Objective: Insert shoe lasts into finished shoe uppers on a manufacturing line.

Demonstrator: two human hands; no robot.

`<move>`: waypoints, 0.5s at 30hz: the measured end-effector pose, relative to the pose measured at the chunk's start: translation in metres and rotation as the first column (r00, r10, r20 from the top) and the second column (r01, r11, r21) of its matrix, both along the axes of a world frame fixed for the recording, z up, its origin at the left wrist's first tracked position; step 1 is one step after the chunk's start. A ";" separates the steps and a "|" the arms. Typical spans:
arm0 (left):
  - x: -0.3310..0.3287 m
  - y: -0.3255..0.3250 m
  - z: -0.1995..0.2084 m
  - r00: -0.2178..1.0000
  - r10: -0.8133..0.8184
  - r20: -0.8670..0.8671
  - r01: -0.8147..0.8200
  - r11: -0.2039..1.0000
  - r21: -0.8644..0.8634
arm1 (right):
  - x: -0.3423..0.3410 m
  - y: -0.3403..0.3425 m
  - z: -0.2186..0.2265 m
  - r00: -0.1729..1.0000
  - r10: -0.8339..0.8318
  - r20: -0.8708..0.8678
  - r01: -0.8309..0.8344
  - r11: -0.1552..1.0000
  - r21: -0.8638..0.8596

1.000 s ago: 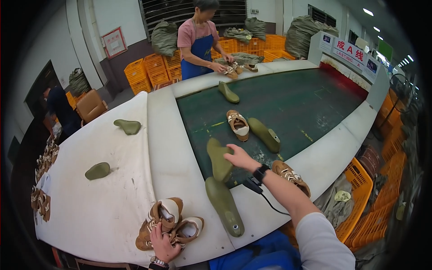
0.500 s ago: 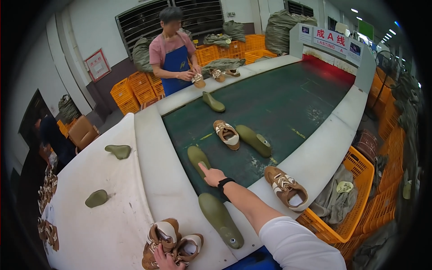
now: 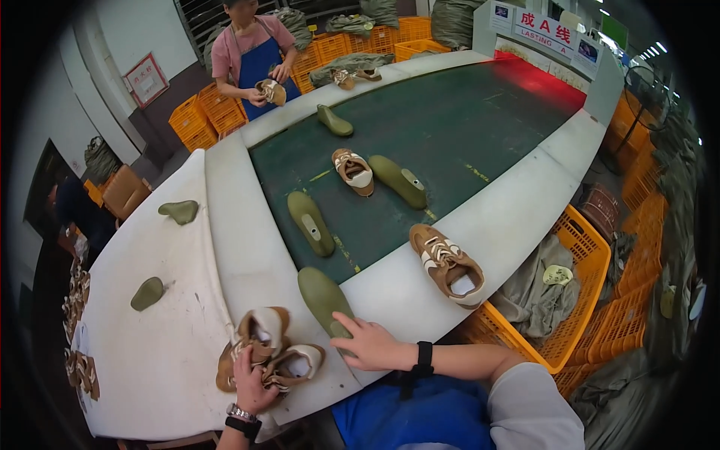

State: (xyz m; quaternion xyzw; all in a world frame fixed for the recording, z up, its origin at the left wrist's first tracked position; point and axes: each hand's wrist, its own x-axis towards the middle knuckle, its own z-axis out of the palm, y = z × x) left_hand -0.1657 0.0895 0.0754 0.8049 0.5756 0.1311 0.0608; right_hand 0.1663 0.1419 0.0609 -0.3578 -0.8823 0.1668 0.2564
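Room: factory hall as I see it from the head camera, with a green conveyor belt [image 3: 450, 127] running away toward 1 o'clock and a white tabletop [image 3: 172, 337] wrapping its near end.
Left hand: my left hand [image 3: 251, 382] is closed around a pair of tan and white shoes [image 3: 270, 352] lying at 7 o'clock on the tabletop, fingers curled over the heel ends.
Right hand: my right hand [image 3: 371, 346] lies flat and open, fingers spread over the near end of an olive shoe form [image 3: 324, 298] that sits on the tabletop edge at 6 o'clock; pressing, not gripping.
Handling, form: I judge it a hard, smooth moulded block, stiff and fairly weighty, likely to slide under a flat palm; best taken around the narrow middle or heel.
Handling, shoes: soft uppers, light, they fold under the fingers; the collar or heel looks like the firmest hold.
On the belt: two more olive forms [image 3: 310, 222] [image 3: 397, 181] and one shoe [image 3: 354, 169]; a finished shoe [image 3: 448, 262] rests on the white rim at 3 o'clock.
Containers: orange crate [image 3: 581, 300] at 3 o'clock holds grey-green cloth bags [image 3: 536, 289]; stacked orange crates [image 3: 199, 120] at 11 o'clock, contents not visible.
Other person: a worker in a blue apron [image 3: 259, 64] at 12 o'clock holds a shoe in both hands.
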 end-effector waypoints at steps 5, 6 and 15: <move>0.042 0.030 0.038 0.820 -0.458 -0.344 0.429 0.889 -0.161 | 0.027 0.004 -0.006 0.965 -0.259 0.042 0.259 0.966 0.008; 0.046 0.036 0.038 0.746 -0.503 -0.436 0.474 0.861 -0.182 | 0.034 0.008 -0.005 0.963 -0.266 0.042 0.265 0.964 0.014; 0.077 0.082 0.025 0.640 -0.621 -0.452 0.610 0.768 -0.192 | 0.078 -0.030 0.020 0.877 -0.347 0.331 0.426 0.881 -0.207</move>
